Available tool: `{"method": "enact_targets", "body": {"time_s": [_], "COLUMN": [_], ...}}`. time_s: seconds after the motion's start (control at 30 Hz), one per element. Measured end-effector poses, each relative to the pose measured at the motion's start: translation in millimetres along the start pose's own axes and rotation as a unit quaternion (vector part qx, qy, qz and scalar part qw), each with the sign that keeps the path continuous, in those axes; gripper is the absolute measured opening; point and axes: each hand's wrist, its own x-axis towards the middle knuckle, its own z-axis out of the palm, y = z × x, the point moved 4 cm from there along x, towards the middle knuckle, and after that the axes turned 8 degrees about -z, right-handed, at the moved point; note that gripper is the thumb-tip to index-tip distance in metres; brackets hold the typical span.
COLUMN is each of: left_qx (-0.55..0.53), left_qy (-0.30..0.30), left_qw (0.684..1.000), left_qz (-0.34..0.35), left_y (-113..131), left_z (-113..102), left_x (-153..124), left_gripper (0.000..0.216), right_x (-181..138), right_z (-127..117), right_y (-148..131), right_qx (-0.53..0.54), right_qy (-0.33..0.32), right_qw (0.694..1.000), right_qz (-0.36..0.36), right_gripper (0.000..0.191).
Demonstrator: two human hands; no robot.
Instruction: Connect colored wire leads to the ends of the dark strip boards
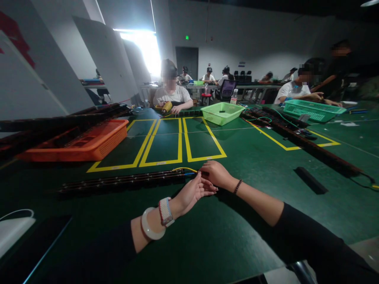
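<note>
Both hands met at the right end of a long dark strip [124,181] lying left-right on the green table [237,236]: left hand [194,193] with fingers loosely extended, right hand [214,173] curled over the strip's wired tip.

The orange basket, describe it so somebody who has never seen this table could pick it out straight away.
Start at the big green table with yellow taped rectangles. Just left of those rectangles, by the table's left edge, sits the orange basket, a shallow slatted tray. The two other baskets, the light green basket and the teal basket, lie farther off to the right.
</note>
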Motion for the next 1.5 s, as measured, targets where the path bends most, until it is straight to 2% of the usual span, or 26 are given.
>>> {"method": "enact_targets", "body": {"time_s": [0.17, 0.4, 0.67, 0.8, 1.0, 1.17, 1.33, 1.43, 1.5], "left_qx": [-0.032, -0.051, -0.076, -0.084, -0.117, -0.169, -0.195, -0.201, -0.200], "left_qy": [0.000, 0.021, 0.069, 0.094, 0.072, 0.064, 0.103, 0.106, 0.101], "left_qw": [0.999, 0.998, 0.995, 0.992, 0.990, 0.983, 0.975, 0.974, 0.974], "left_qz": [-0.011, -0.029, 0.020, 0.019, 0.019, 0.013, 0.010, 0.014, 0.020], "left_y": [0.3, 2.6, -1.7, -4.2, -2.0, -2.1, -1.1, -1.2, -1.1], "left_z": [-0.9, 1.8, -0.8, -3.4, -4.5, -7.3, -8.9, -9.3, -9.8], "left_x": [1.0, -0.4, -2.0, -1.4, 2.9, 7.9, 5.2, 5.5, 6.7], "left_gripper": [0.037, 0.036, 0.023, 0.019, 0.016, 0.019, 0.019, 0.020, 0.021], "right_x": [-4.0, -8.4, -13.0, -14.6, -17.8, -19.3, -18.6, -18.7, -20.2], "right_z": [1.7, 0.7, -8.3, -11.9, -13.7, -8.6, -3.5, -7.4, -13.5], "right_y": [-4.7, -11.4, -24.7, -28.1, -37.1, -50.7, -59.2, -57.4, -52.4], "right_qx": [-0.046, -0.123, -0.182, -0.193, -0.225, -0.265, -0.240, -0.183, -0.130], "right_qy": [-0.008, -0.009, -0.035, -0.042, -0.043, -0.032, -0.038, -0.035, -0.009], "right_qw": [0.998, 0.991, 0.981, 0.979, 0.970, 0.955, 0.958, 0.973, 0.986], "right_qz": [-0.040, -0.053, -0.060, -0.057, -0.079, -0.130, -0.155, -0.137, -0.107], "right_gripper": [0.010, 0.010, 0.017, 0.018, 0.016, 0.020, 0.025, 0.021, 0.021]}}
